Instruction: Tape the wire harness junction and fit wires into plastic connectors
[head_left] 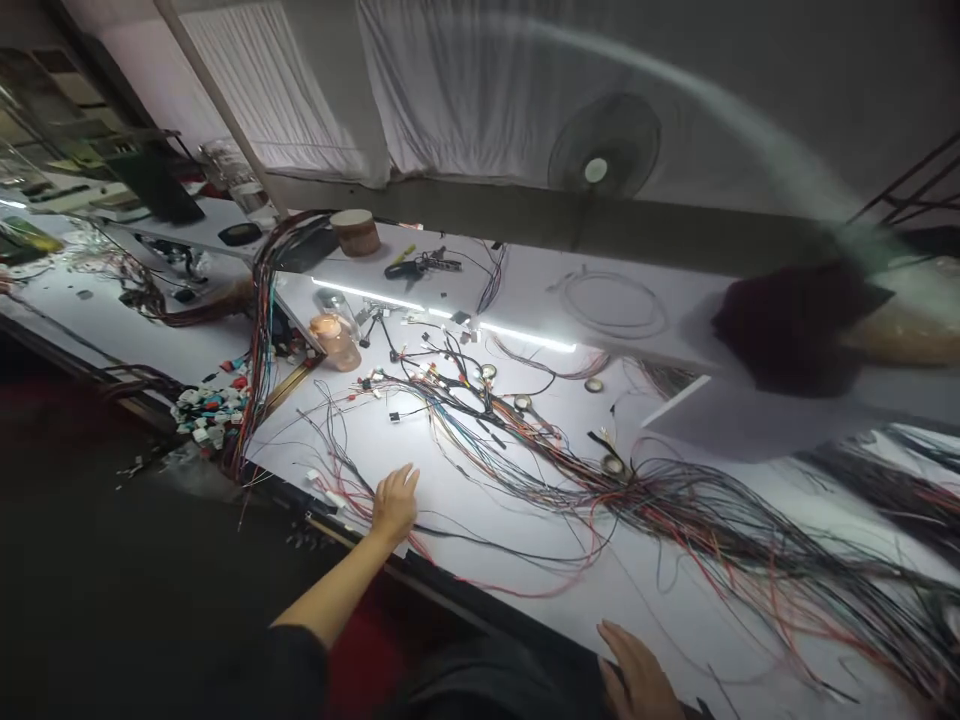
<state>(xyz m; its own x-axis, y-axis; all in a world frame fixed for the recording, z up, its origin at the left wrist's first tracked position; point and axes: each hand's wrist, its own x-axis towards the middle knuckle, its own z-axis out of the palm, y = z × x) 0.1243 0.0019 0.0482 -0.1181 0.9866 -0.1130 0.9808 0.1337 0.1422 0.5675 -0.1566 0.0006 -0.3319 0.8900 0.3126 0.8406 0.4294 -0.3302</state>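
My left hand (395, 507) rests at the front edge of the white table, over thin red and black wires (352, 492); its fingers are bent together, and whether they grip a wire is too small to tell. At the bottom right my right hand (637, 672) lies by the table edge, fingers stretched out, holding nothing. Beyond both hands a long bundle of many-coloured wires (555, 460) runs from the middle to the lower right. Its left end branches into small connectors (431, 378). Rolls of tape (523, 402) lie among the wires.
A clear jar (337, 340) stands under the lit shelf (525, 285). Pliers-like tools (424, 265) and a tape stack (355, 232) sit on that shelf. Wires hang over the left divider beside a heap of connectors (212, 412). A fan (596, 168) stands behind.
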